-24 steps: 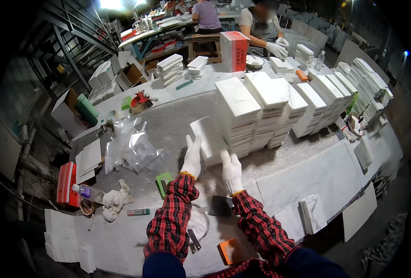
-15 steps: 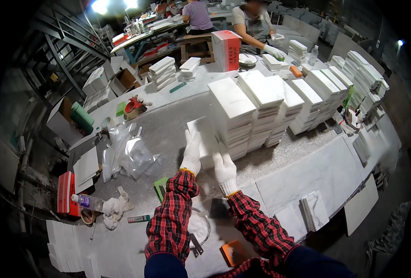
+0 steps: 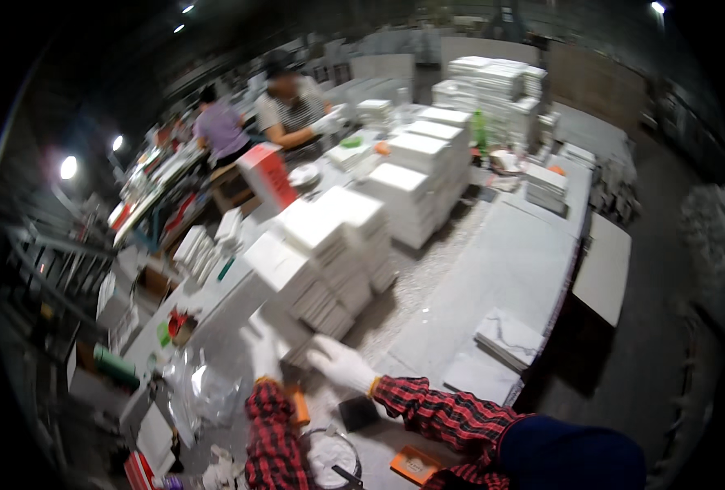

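Slight blur softens both my white-gloved hands. My left hand (image 3: 263, 349) presses against the left side of a low stack of pale tiles (image 3: 287, 328), its fingers along the edge. From the right, my right hand (image 3: 342, 364) meets the same stack, fingertips at its corner; the stack sits between the hands. Right behind it rises a tall stack of white tiles (image 3: 281, 261), with another tall tile stack (image 3: 354, 210) adjoining. An orange block (image 3: 298, 405) lies just under my left hand. Near my right wrist is a dark square pad (image 3: 357, 414).
A bowl of white material (image 3: 330, 457) and an orange box (image 3: 416, 465) are close to me. Clear plastic bags (image 3: 203, 388) lie left. Veined marble tiles (image 3: 509, 336) rest on the right-hand slab (image 3: 481, 273). A co-worker (image 3: 290, 110) handles tiles across the table.
My view has swung right, so the scene appears turned and shifted left. My right hand now comes in from the side of the low stack, its forearm more level. The co-worker's hands have risen.
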Motion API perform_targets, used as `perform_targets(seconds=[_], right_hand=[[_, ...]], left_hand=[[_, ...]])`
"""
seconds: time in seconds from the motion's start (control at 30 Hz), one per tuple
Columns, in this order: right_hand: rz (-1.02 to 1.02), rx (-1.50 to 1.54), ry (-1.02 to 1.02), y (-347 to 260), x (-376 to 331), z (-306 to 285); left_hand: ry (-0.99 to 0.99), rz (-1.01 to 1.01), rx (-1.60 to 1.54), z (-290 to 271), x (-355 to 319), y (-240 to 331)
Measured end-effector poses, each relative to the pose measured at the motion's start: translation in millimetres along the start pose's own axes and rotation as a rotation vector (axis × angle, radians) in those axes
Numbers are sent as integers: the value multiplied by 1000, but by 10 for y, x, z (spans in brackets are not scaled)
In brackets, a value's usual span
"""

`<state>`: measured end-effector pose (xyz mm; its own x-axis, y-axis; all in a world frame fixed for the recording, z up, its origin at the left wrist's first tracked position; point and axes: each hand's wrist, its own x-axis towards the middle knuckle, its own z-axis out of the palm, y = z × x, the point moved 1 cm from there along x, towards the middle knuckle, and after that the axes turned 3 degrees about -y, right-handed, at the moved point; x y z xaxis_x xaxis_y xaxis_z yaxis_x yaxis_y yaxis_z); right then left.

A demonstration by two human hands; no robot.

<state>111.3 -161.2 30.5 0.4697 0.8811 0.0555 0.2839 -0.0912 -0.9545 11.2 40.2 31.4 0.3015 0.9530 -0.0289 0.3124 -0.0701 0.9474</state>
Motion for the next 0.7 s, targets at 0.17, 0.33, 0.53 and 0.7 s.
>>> perform_targets(seconds=[0.17, 0.33, 0.53, 0.7], right_hand=[[-201, 27, -350, -156, -1282, -1153], [43, 63, -397, 187, -3098, -2055], [162, -53, -36, 703, -4712, -3031], [530, -315, 432, 1514, -6040, -3837]], left_hand=[[42, 455, -415, -264, -325, 1223], [-160, 582, -440, 582, -2289, 2734], [-985, 1389, 229, 2454, -4343, 2865], [-1561, 1216, 372, 4212, -6137, 2057]])
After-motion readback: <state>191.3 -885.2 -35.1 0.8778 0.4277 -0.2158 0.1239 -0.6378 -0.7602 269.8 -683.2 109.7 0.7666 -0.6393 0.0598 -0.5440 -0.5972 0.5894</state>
